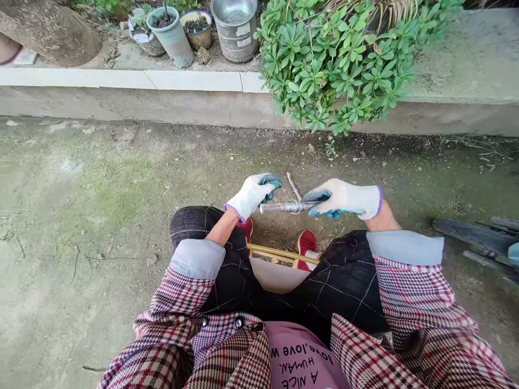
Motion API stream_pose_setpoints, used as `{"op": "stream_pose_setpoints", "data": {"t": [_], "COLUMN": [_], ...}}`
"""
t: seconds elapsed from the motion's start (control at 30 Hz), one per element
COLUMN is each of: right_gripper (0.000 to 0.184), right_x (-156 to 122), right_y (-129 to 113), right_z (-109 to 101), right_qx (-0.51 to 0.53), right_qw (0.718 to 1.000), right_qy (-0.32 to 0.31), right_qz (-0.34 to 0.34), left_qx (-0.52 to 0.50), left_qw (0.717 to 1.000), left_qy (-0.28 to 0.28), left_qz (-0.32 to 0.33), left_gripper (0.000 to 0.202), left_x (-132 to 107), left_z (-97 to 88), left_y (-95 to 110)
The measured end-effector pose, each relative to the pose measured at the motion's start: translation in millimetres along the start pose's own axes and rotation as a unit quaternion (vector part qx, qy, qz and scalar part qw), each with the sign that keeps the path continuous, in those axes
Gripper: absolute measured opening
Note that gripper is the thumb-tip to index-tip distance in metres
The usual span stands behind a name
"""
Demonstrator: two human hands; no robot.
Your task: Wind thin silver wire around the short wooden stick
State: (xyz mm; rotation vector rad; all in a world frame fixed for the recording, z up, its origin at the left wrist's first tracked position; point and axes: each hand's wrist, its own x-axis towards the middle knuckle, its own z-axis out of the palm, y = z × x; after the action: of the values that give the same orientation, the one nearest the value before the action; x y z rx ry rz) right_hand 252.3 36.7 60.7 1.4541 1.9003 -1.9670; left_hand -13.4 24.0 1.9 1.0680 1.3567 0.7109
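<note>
My right hand [338,199], in a white glove with a blue-green palm, is wrapped round one end of a grey stick [270,208]. Silvery wire [295,206] is wound round the stick's middle, and the stick lies roughly level above the ground. A short brown stick piece [292,185] slants upward from behind the winding; whether it joins the grey stick I cannot tell. Left of it my left hand [259,192], gloved alike, has its fingers pinched together just above the stick's free end. A faint thin strand of the wire seems to run from those fingertips to the winding.
Below the hands are my knees and red shoes [307,246], with a yellowish bar [284,254] of a seat between. Ahead runs a low tiled ledge [194,80] with pots, a metal bucket [235,32] and a leafy bush [324,70]. A dark wheeled object [474,232] stands at right.
</note>
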Motion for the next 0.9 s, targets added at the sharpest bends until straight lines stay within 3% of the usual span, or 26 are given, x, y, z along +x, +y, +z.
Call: {"op": "stream_pose_setpoints", "data": {"t": [0.07, 0.2, 0.3, 0.4, 0.5, 0.6, 0.73, 0.8, 0.9], "right_gripper": [0.046, 0.033, 0.030, 0.025, 0.016, 0.016, 0.031, 0.038, 0.041], "right_x": [5.6, 15.8, 20.7, 26.1, 31.9, 35.2, 29.8, 21.7, 6.8], "right_y": [3.8, 6.5, 2.7, -0.1, 0.8, 0.8, -4.6, -7.0, -7.0], "right_z": [2.1, 1.9, 0.7, 2.1, 5.9, 9.7, 8.9, 5.5, 0.4], "right_qx": [-0.078, -0.239, -0.322, -0.344, -0.257, -0.047, 0.188, 0.239, 0.224], "right_qw": [0.997, 0.965, 0.930, 0.914, 0.933, 0.962, 0.940, 0.934, 0.956], "right_qy": [-0.007, 0.092, 0.158, 0.208, 0.250, 0.265, 0.274, 0.249, 0.162], "right_qz": [0.020, 0.059, 0.078, 0.052, -0.001, -0.043, -0.074, -0.093, -0.095], "left_qx": [0.033, 0.079, 0.083, 0.069, 0.044, 0.016, 0.007, 0.012, 0.016], "left_qw": [0.999, 0.997, 0.995, 0.992, 0.990, 0.989, 0.987, 0.990, 0.996], "left_qy": [0.003, -0.009, -0.048, -0.100, -0.129, -0.147, -0.161, -0.142, -0.080], "left_qz": [-0.003, -0.022, -0.032, -0.037, -0.039, -0.016, -0.007, -0.015, -0.020], "left_gripper": [0.009, 0.010, 0.013, 0.022, 0.035, 0.044, 0.037, 0.030, 0.018], "left_x": [-2.0, -7.3, -11.9, -17.4, -22.0, -24.8, -26.4, -24.0, -14.6], "left_z": [0.3, 0.9, 3.7, 9.1, 13.4, 13.8, 12.2, 11.4, 8.9], "left_y": [0.6, 4.6, 8.6, 11.5, 12.7, 13.0, 12.8, 10.9, 4.7]}}
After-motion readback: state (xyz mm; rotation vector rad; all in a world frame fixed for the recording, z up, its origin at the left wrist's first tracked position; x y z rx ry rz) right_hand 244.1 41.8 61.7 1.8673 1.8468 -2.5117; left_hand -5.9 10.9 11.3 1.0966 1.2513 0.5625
